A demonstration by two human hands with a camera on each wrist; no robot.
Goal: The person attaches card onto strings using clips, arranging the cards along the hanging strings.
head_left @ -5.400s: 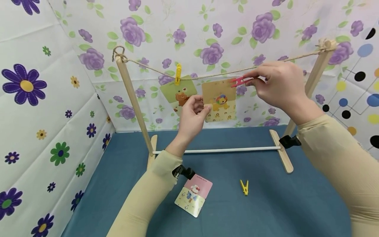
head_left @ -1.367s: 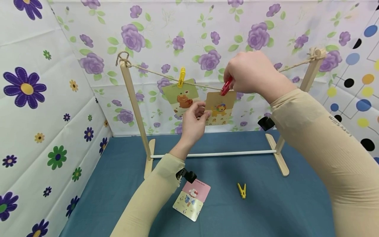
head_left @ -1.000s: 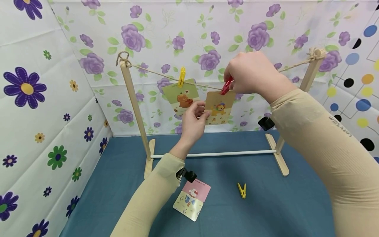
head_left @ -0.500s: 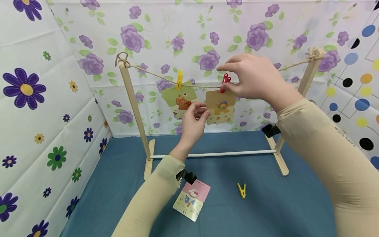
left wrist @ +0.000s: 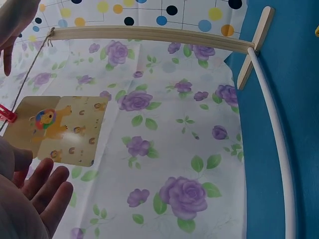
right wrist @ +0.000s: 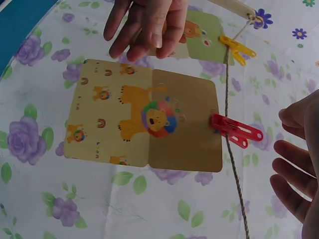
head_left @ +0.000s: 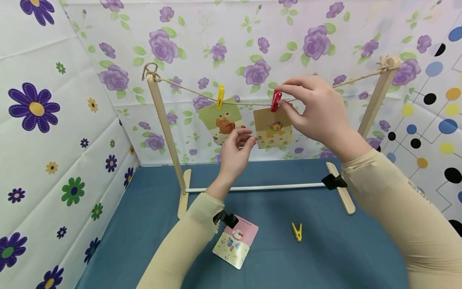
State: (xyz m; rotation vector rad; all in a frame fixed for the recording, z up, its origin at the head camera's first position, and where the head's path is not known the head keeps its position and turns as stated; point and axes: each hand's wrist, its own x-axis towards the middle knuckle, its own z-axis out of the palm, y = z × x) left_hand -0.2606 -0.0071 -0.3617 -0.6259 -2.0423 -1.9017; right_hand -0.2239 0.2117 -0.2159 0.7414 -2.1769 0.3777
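Observation:
A brown card with a lion [head_left: 273, 128] hangs from the twine [head_left: 249, 104], clipped at its top edge by a red clothespin [head_left: 276, 100]. Beside that clothespin is my right hand [head_left: 317, 110], its thumb and fingers spread; in the right wrist view a gap separates them from the red clothespin [right wrist: 237, 130]. My left hand [head_left: 235, 154] is just left of the lion card, fingers loosely bent and holding nothing. A green bear card [head_left: 224, 120] hangs farther left under a yellow clothespin [head_left: 220, 96]; its lower corner is partly behind my left hand.
Wooden posts [head_left: 162, 128] with flat feet carry the twine, joined low down by a white rod [head_left: 278, 187]. On the blue cloth [head_left: 274, 261] lie a pink and cream rabbit card [head_left: 236, 242] and another yellow clothespin [head_left: 297, 232]. Flowered fabric stands behind.
The red clothespin, earlier held by my right hand, was brought onto the twine and the lion card. My right hand has let go of it, and my left hand has released the card.

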